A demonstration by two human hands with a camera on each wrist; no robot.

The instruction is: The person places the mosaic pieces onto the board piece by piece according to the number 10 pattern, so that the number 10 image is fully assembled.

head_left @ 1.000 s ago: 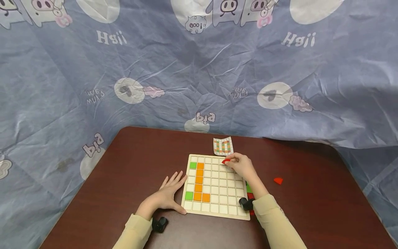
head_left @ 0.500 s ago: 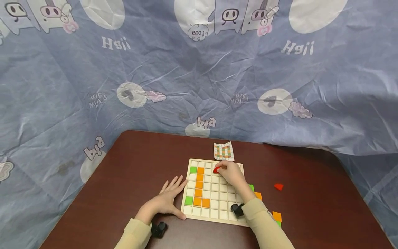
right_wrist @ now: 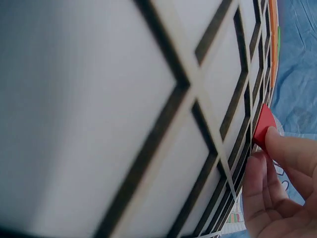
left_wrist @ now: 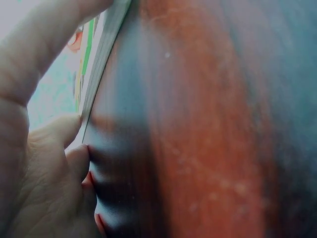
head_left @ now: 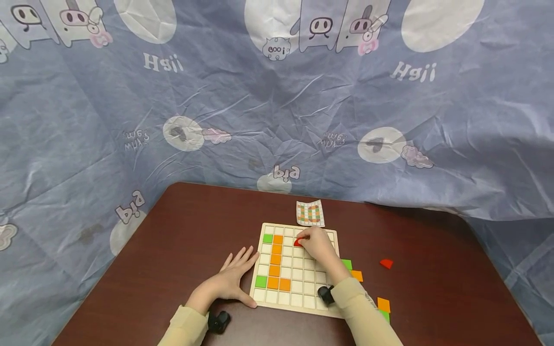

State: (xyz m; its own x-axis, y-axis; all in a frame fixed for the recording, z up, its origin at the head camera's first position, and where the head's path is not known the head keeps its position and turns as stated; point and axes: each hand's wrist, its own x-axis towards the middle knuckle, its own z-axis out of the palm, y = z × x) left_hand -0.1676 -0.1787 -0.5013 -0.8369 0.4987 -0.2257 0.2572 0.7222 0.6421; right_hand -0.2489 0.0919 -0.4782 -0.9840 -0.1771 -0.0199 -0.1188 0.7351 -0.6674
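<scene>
A pale wooden grid board (head_left: pixel 296 274) lies on the table, with orange tiles (head_left: pixel 275 259) down one column and green tiles (head_left: pixel 261 281) beside them. My right hand (head_left: pixel 318 245) pinches a red quarter-circle piece (right_wrist: pixel 265 124) between thumb and fingers, over a cell in the board's upper part; in the right wrist view the piece tilts against the grid ridges. My left hand (head_left: pixel 229 281) lies with fingers spread along the board's left edge, thumb at the near left corner. In the left wrist view its fingers (left_wrist: pixel 54 134) touch the board's side (left_wrist: pixel 101 64).
A small printed pattern card (head_left: pixel 309 213) lies behind the board. To the right are another red piece (head_left: pixel 386 263), an orange tile (head_left: pixel 383 304) and a green tile (head_left: pixel 347 264), some partly hidden by the right sleeve. A patterned blue cloth (head_left: pixel 242 96) hangs behind the table.
My right hand has carried the red piece left and slightly nearer, from the board's upper right to the column further in. The left hand stays at the board's edge.
</scene>
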